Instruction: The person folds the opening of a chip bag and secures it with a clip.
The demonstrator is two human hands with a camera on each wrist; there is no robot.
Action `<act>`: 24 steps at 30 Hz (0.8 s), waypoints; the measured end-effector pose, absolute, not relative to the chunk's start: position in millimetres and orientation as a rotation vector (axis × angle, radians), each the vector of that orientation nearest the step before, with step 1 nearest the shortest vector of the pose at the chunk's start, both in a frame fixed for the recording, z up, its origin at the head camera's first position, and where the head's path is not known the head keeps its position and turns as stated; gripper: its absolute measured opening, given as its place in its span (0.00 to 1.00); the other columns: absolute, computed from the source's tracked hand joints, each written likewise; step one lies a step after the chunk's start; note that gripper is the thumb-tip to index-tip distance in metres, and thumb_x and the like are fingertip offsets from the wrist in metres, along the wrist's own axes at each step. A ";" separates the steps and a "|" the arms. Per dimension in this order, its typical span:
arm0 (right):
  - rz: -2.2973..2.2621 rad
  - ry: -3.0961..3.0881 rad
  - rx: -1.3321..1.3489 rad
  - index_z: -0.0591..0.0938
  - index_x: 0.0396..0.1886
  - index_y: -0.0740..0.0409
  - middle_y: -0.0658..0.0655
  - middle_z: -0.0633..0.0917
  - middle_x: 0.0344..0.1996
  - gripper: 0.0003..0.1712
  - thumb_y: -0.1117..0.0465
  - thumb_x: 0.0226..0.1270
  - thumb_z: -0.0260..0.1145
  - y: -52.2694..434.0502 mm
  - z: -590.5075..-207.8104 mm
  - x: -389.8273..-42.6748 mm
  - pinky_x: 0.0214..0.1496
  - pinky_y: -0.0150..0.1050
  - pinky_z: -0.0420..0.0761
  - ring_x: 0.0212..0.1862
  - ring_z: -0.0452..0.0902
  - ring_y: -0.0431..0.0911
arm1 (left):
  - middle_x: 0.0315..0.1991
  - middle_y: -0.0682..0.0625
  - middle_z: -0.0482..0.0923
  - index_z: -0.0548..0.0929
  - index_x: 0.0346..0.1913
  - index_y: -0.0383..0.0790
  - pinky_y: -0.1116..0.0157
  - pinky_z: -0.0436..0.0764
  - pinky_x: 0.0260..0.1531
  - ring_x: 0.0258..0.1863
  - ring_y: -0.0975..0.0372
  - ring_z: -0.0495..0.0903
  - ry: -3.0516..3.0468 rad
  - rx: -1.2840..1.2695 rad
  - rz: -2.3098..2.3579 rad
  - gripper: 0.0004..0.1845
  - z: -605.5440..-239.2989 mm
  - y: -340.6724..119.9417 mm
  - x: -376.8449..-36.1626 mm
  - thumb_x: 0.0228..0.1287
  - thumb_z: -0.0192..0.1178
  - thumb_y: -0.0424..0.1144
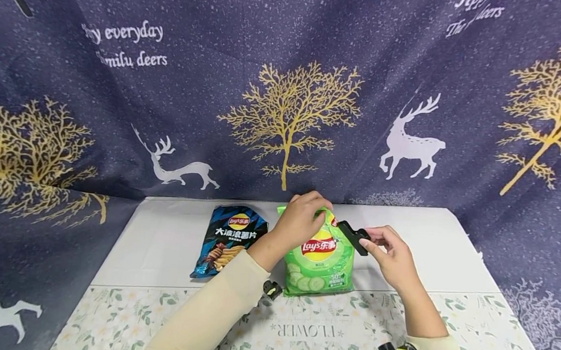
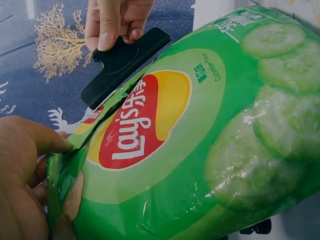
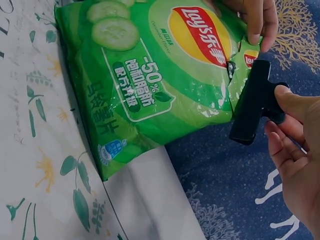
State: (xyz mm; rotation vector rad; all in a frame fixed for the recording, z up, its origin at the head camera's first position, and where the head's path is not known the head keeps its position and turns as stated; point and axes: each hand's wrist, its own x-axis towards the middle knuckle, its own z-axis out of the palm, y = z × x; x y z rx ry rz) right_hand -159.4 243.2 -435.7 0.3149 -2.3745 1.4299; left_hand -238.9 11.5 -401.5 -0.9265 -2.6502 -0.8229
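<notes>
A green bag of Lay's chips (image 1: 320,269), printed with cucumber slices, stands in the middle of the table with its top edge folded over. At that top edge my left hand (image 1: 302,219) grips the fold, fingers bent over it. My right hand (image 1: 393,259) pinches a black bag clip (image 1: 353,237) between thumb and fingers. In the right wrist view the long bar of the clip (image 3: 251,102) lies along the folded top at the bag's right side; whether its jaws have closed over the bag I cannot tell. The left wrist view shows my left fingers (image 2: 47,135) on the fold's other end.
A blue and black Lay's bag (image 1: 230,242) lies left of the green one, near my left forearm. The white table carries a flower-printed mat (image 1: 307,342) in front. Behind hangs a dark blue cloth (image 1: 192,107) with trees and deer.
</notes>
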 end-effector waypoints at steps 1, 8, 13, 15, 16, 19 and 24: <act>1.435 -2.370 0.318 0.84 0.48 0.69 0.64 0.82 0.39 0.12 0.72 0.66 0.68 242.8 -435.5 -159.8 0.47 0.22 0.75 0.40 0.77 0.33 | 0.49 0.57 0.81 0.86 0.52 0.53 0.60 0.74 0.55 0.46 0.63 0.81 -2.646 -0.929 -0.823 0.10 -401.5 11.5 -238.8 0.76 0.57 0.40; 1.468 -2.341 0.308 0.84 0.47 0.71 0.65 0.82 0.39 0.11 0.73 0.66 0.68 238.1 -432.3 -161.4 0.48 0.21 0.74 0.40 0.77 0.32 | 0.48 0.56 0.81 0.86 0.52 0.51 0.59 0.75 0.54 0.46 0.63 0.80 -2.620 -0.944 -0.843 0.10 -402.3 11.0 -238.7 0.75 0.58 0.39; 1.457 -2.331 0.287 0.84 0.46 0.71 0.64 0.82 0.38 0.10 0.72 0.66 0.68 235.5 -429.7 -163.4 0.48 0.21 0.75 0.39 0.77 0.32 | 0.48 0.56 0.81 0.86 0.51 0.52 0.58 0.75 0.58 0.47 0.63 0.81 -2.616 -0.950 -0.830 0.10 -401.6 11.0 -237.9 0.75 0.57 0.39; 1.445 -2.332 0.280 0.84 0.46 0.70 0.63 0.83 0.38 0.10 0.72 0.66 0.68 235.0 -428.4 -164.6 0.47 0.21 0.75 0.39 0.77 0.32 | 0.48 0.56 0.81 0.86 0.51 0.52 0.57 0.75 0.59 0.46 0.63 0.81 -2.614 -0.954 -0.824 0.10 -401.2 10.8 -237.5 0.76 0.57 0.39; 1.441 -2.335 0.277 0.85 0.46 0.70 0.63 0.83 0.38 0.10 0.71 0.66 0.68 234.7 -427.6 -165.2 0.48 0.21 0.75 0.39 0.77 0.32 | 0.48 0.56 0.81 0.86 0.51 0.52 0.57 0.75 0.60 0.46 0.63 0.81 -2.613 -0.956 -0.827 0.10 -401.0 10.9 -237.4 0.76 0.57 0.39; 1.418 -2.352 0.277 0.85 0.46 0.70 0.62 0.83 0.37 0.10 0.70 0.66 0.69 234.1 -424.8 -167.0 0.48 0.22 0.75 0.39 0.77 0.31 | 0.48 0.56 0.81 0.86 0.51 0.52 0.57 0.76 0.60 0.47 0.63 0.81 -2.618 -0.959 -0.831 0.10 -400.3 10.6 -236.9 0.76 0.57 0.39; 1.398 -2.382 0.294 0.85 0.46 0.69 0.60 0.83 0.37 0.10 0.70 0.66 0.69 233.9 -420.7 -170.6 0.50 0.22 0.76 0.38 0.78 0.31 | 0.49 0.56 0.81 0.86 0.51 0.51 0.58 0.75 0.61 0.47 0.63 0.81 -2.624 -0.970 -0.853 0.10 -400.1 10.6 -237.2 0.76 0.57 0.39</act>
